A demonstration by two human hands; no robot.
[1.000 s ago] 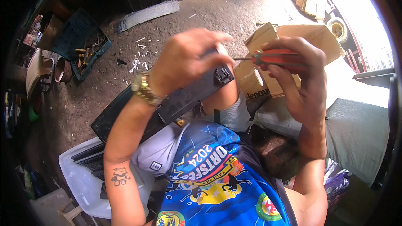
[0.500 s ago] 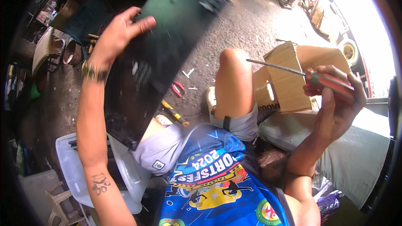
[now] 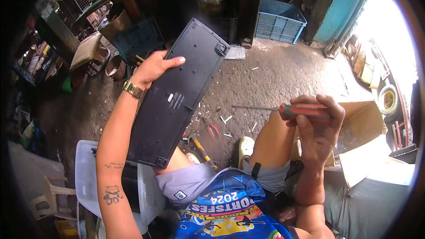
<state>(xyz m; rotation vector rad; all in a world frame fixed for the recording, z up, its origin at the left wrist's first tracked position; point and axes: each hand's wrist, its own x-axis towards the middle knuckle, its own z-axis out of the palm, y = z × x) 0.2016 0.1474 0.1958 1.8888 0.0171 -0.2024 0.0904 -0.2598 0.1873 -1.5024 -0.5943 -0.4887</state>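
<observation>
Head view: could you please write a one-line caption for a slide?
Left hand holds up a black keyboard back panel, right hand grips a red-handled screwdriver, above a littered concrete floor.

The left hand has swung the black keyboard back up off the lap — the screwdriver now points left.

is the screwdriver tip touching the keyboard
No, the right hand holds the screwdriver out over the floor, apart from the keyboard in the left hand.
</observation>
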